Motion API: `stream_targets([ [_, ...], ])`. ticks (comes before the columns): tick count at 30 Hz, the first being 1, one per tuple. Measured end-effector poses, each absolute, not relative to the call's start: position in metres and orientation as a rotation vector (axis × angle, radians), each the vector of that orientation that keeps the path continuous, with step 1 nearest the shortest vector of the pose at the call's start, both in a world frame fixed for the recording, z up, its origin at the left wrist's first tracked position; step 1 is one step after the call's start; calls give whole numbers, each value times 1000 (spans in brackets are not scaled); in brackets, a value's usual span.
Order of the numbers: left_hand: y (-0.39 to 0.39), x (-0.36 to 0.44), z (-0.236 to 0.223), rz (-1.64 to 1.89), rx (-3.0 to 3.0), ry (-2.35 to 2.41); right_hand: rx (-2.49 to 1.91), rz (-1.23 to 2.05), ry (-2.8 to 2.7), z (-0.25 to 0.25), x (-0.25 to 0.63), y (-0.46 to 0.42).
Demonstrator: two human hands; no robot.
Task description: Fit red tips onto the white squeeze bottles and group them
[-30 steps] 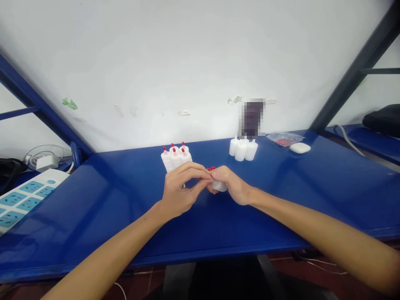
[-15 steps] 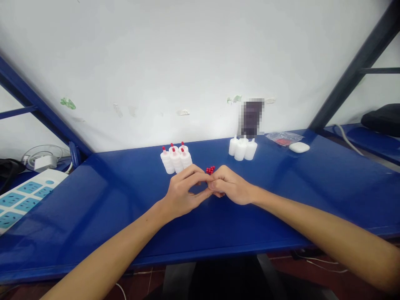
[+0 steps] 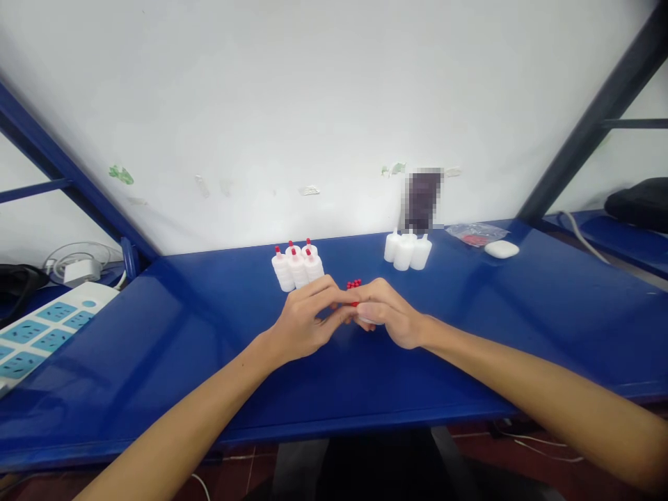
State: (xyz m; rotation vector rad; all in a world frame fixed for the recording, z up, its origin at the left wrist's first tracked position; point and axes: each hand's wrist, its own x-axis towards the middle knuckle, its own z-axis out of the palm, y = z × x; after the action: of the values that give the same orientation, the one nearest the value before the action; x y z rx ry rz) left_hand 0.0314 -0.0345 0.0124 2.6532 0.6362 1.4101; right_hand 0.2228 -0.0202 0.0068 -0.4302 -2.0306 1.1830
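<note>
My left hand point(image 3: 313, 319) is closed, its thumb and fingertips pinching a small red cap point(image 3: 355, 303). Against those fingertips, my right hand point(image 3: 394, 314) is wrapped round a white bottle point(image 3: 367, 320), of which only a sliver shows under the thumb. Just behind the hands lies a small cluster of red caps point(image 3: 353, 283). Beyond my left hand stand several white bottles with red-capped nozzles point(image 3: 297, 268). Farther back to the right, several white bottles with bare nozzles point(image 3: 403, 254) stand close together.
On the blue table point(image 3: 209, 313), a clear plastic bag with red pieces point(image 3: 476, 236) and a white rounded case point(image 3: 502, 249) lie at the back right. A dark pixelated object point(image 3: 422, 200) leans on the wall. A power strip point(image 3: 52, 327) sits at the left edge.
The right thumb and fingers have shifted, so the red cap and a strip of the white bottle now show between the hands. The view has moved slightly.
</note>
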Motion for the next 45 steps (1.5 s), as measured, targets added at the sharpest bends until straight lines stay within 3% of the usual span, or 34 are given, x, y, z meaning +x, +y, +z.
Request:
stream_targets([
  [9,-15,-26,55,1509,2289,1107,-717,991,-1869,4,233,0],
  [13,-11,-42,59,1498,2249,1173,-887,752,-1941,7,234,7],
  [17,-13,-46,61,1104,2320,1221,-963,587,-1881,8,231,7],
  [20,-13,-45,61,765,2428,1265,-988,657,-1815,6,231,5],
  [26,-8,-42,57,533,2605,1277,-836,830,-1802,2,238,8],
  [31,-20,-30,60,843,2689,1245,-868,853,-1774,3,239,11],
  [36,-39,17,37,933,2661,992,-1072,642,-1888,6,234,10],
  [45,-26,46,-14,519,2689,1463,-1042,616,-1965,5,237,12],
])
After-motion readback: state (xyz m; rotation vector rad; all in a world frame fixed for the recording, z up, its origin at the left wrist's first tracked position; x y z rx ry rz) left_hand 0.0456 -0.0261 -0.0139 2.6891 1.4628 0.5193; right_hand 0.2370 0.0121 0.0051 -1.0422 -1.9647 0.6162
